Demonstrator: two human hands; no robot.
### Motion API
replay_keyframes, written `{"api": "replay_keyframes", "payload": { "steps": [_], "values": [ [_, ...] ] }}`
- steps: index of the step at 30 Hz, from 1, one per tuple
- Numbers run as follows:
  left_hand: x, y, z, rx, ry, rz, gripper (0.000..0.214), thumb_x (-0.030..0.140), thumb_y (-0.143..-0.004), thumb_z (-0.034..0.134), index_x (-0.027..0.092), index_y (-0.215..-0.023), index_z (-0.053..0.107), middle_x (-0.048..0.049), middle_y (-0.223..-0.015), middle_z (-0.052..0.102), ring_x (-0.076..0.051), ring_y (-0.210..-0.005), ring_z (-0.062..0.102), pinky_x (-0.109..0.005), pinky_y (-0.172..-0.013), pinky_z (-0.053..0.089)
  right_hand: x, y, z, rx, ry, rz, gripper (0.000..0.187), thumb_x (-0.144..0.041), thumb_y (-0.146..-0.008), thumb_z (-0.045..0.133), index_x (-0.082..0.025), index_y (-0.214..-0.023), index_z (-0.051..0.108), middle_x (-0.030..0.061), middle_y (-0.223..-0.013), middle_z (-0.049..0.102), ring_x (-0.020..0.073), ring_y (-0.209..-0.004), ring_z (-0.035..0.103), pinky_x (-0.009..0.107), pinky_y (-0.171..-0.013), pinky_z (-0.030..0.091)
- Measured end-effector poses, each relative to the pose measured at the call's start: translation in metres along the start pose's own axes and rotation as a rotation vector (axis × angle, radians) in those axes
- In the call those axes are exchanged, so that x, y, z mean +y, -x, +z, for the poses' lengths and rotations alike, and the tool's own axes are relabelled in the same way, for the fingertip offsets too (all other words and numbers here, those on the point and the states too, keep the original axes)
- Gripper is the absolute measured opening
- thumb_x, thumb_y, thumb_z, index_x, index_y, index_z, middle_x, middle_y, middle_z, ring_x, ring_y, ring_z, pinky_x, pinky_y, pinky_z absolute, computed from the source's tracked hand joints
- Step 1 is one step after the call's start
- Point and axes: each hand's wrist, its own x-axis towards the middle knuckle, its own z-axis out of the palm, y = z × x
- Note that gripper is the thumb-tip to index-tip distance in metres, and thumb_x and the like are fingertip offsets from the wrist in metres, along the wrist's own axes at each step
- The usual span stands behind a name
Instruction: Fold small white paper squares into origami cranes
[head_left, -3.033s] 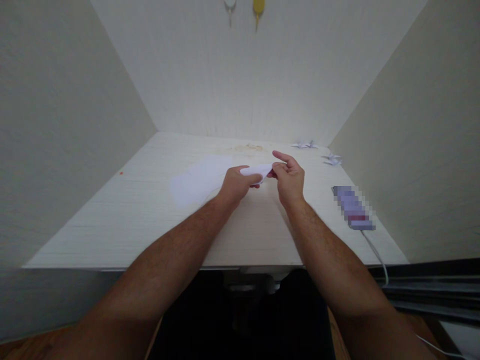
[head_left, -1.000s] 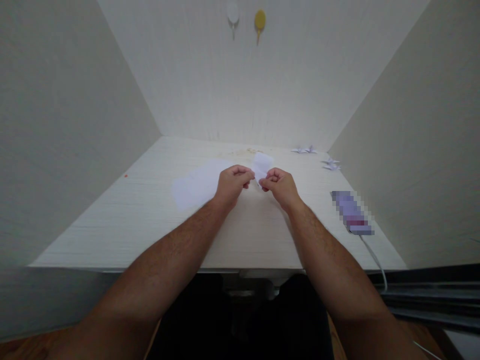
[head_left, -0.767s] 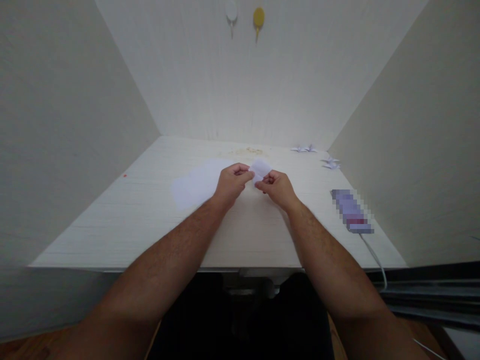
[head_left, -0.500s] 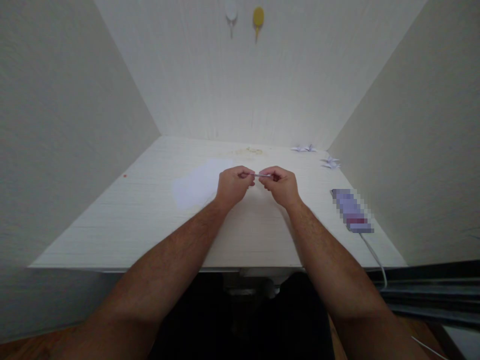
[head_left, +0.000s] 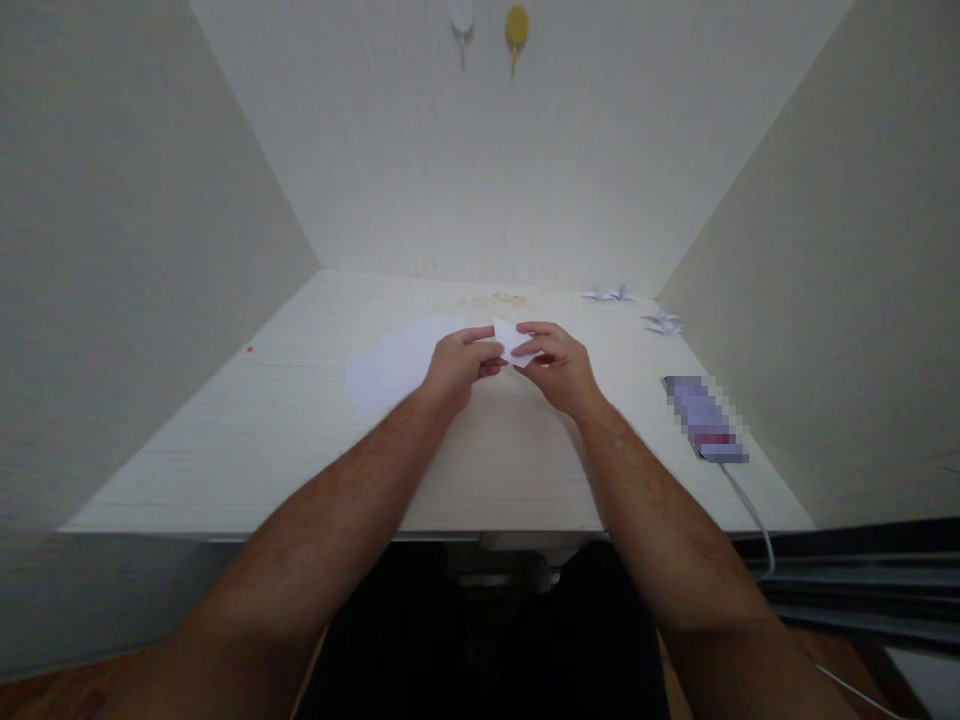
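Observation:
A small folded piece of white paper (head_left: pixel 510 340) is held between my two hands, just above the table. My left hand (head_left: pixel 459 362) pinches its left edge, thumb in front and fingers behind. On the other side my right hand (head_left: pixel 559 362) grips it, with the fingers bent over the right part. The fingers hide some of the folds. Left of my left hand, white paper sheets (head_left: pixel 390 365) lie flat on the table.
Several folded paper cranes (head_left: pixel 663 324) rest at the back right of the white table (head_left: pixel 247 450). A blurred-out phone (head_left: pixel 701 415) with a white cable (head_left: pixel 750 505) lies at the right. Walls enclose three sides; two hooks (head_left: pixel 517 28) hang on the back one.
The folded paper has turned from edge-on to showing its flat white face. My hands have shifted slightly and my right fingers now lie over the paper.

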Motion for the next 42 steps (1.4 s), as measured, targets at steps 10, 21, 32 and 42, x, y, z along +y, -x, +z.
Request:
{"api": "replay_keyframes", "payload": {
  "steps": [10,21,32,42],
  "values": [
    [-0.001,-0.001,-0.003,-0.030,-0.029,0.025,0.026,0.014,-0.054,0.076,0.015,-0.071,0.056,-0.0001,-0.060,0.061,-0.012,-0.055,0.063,-0.023,-0.055,0.047,0.007,0.000,-0.002,-0.041,-0.074,0.063,0.009,-0.030,-0.078,0.069,-0.026,-0.083,0.075,0.0057,-0.124,0.065,0.0204,-0.108,0.063,0.032,-0.076,0.057],
    [-0.002,0.010,0.009,-0.077,-0.084,0.120,0.027,0.016,-0.055,0.076,0.014,-0.074,0.057,-0.0033,-0.061,0.066,-0.017,-0.059,0.067,-0.026,-0.059,0.050,0.009,-0.005,0.004,0.161,-0.333,0.387,0.022,-0.037,-0.067,0.074,-0.018,-0.074,0.064,-0.0003,-0.068,0.068,0.0118,-0.054,0.061,0.028,-0.056,0.056],
    [-0.005,0.009,0.009,-0.116,-0.067,0.085,0.028,0.016,-0.056,0.077,0.015,-0.073,0.056,-0.0026,-0.060,0.065,-0.017,-0.060,0.068,-0.028,-0.060,0.051,0.009,-0.005,0.006,0.222,-0.309,0.407,0.020,-0.033,-0.069,0.073,-0.019,-0.072,0.060,-0.0021,-0.061,0.064,0.0125,-0.050,0.062,0.026,-0.052,0.051],
    [-0.005,0.009,0.009,-0.157,-0.215,0.107,0.027,0.032,-0.065,0.076,0.015,-0.066,0.056,-0.0058,-0.065,0.067,-0.016,-0.060,0.066,-0.023,-0.051,0.042,0.003,-0.006,0.004,0.210,-0.243,0.394,0.019,-0.032,-0.069,0.072,-0.018,-0.071,0.059,-0.0028,-0.054,0.063,0.0138,-0.051,0.064,0.023,-0.050,0.046]
  ]
}}
